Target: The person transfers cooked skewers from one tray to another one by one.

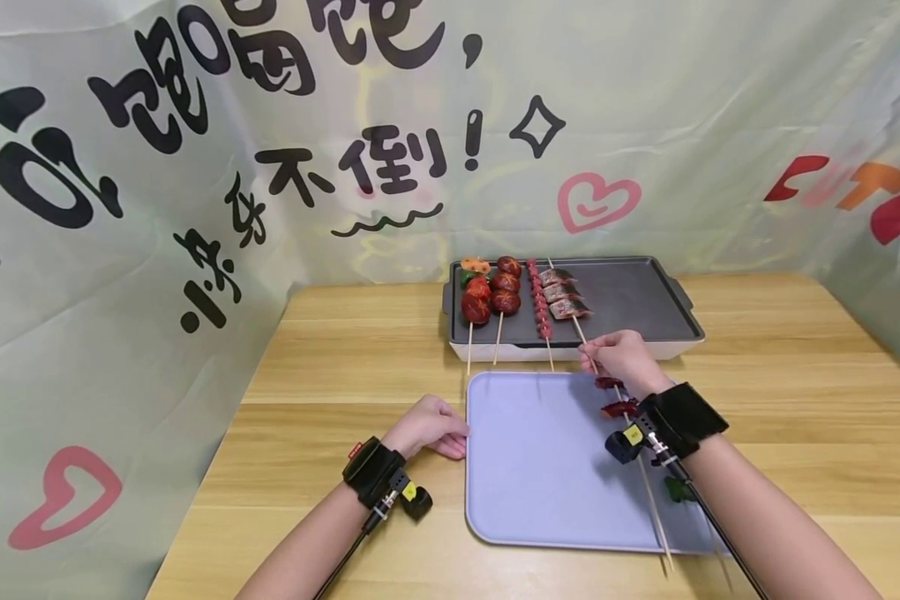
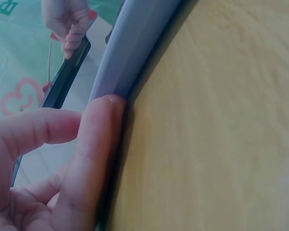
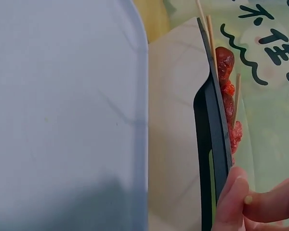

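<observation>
fish skewer [image 1: 561,292] in fingers [image 3: 274,201], "cute" lettering [image 1: 875,180]

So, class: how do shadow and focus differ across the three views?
Head: fairly crisp, with soft shadow on the lilac tray; left wrist: hazy, the wooden table soft and blurred; right wrist: a broad, soft-edged shadow low on the tray.

In the head view, the tray [image 1: 547,467] is looked down on, lower right; in both wrist views, its edge [image 2: 130,53] is seen close.
</observation>
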### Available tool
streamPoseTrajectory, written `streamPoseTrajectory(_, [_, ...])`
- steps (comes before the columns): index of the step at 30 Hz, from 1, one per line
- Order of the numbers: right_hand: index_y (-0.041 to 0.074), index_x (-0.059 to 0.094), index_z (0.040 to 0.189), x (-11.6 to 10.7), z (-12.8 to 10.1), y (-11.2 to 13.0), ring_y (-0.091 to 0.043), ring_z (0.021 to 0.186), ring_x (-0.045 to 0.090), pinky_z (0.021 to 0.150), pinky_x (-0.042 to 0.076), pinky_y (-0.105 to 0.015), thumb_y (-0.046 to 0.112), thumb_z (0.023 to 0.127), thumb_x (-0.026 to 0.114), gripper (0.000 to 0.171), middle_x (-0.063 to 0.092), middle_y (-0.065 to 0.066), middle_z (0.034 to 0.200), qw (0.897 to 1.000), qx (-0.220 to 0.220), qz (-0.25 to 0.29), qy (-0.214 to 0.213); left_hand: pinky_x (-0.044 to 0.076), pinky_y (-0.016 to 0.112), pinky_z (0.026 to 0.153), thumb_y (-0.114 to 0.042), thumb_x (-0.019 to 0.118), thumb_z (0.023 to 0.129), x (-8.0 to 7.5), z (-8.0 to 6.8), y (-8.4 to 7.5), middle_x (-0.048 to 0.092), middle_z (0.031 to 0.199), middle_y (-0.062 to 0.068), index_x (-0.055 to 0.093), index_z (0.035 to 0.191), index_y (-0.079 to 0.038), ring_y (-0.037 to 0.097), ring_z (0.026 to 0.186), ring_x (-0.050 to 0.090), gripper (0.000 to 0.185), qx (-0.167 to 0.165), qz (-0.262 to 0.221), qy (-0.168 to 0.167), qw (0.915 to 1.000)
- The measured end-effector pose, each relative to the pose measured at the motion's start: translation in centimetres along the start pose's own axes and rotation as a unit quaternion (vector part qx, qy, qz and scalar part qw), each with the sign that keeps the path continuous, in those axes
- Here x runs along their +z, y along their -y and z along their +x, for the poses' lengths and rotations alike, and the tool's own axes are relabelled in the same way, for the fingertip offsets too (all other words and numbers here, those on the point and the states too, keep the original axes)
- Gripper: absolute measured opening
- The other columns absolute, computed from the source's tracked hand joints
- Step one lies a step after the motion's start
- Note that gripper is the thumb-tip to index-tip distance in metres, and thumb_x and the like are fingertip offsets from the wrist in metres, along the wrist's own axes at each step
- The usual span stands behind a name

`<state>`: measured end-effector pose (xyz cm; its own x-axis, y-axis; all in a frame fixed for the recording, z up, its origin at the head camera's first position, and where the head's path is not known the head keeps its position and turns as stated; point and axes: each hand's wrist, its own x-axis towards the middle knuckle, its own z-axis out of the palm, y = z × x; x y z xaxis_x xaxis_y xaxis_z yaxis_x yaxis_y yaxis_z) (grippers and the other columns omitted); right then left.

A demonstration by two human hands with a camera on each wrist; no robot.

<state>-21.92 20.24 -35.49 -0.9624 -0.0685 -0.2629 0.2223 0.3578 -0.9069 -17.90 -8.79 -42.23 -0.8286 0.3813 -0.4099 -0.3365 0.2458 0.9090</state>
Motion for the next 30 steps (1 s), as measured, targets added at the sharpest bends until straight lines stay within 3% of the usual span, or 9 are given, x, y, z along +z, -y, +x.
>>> streamPoseTrajectory(17, [-0.017,0.044,0.120,0.3,0.0,0.0,-0.006,0.072,0.055,0.068,0.053,-0.021,0.004,0.096,0.037,0.032,0.058,-0.011,0.091,0.999,0.033,-0.002,-0.001,0.059,0.029,0.055,0.005,0.059,0.080,0.1,0.0,0.0,0.060,0.057,0.009,0.060,0.083,0.015,0.015,0.049,0.060,0.011,0.001,-0.004,0.000,1.0000])
streamPoseTrajectory(22, [-0.017,0.040,0.122,0.1,-0.7,0.1,-0.006,0.078,0.053,0.070,0.052,-0.019,0.003,0.096,0.036,0.033,0.054,-0.014,0.102,1.000,0.014,0.017,-0.002,0.059,0.029,0.055,0.004,0.060,0.081,0.2,-0.1,-0.1,0.060,0.058,0.010,0.060,0.084,0.014,0.015,0.050,0.060,0.011,-0.002,0.003,-0.006,1.0000])
streamPoseTrajectory(30, [-0.018,0.036,0.123,-0.7,-2.6,-0.1,-0.002,0.079,0.053,0.077,0.053,-0.018,0.010,0.098,0.037,0.038,0.054,0.000,0.093,0.999,-0.027,0.037,0.012,0.059,0.030,0.055,0.003,0.060,0.081,0.3,-0.3,-0.2,0.060,0.058,0.010,0.060,0.084,0.014,0.015,0.049,0.060,0.012,-0.003,0.002,-0.007,1.0000])
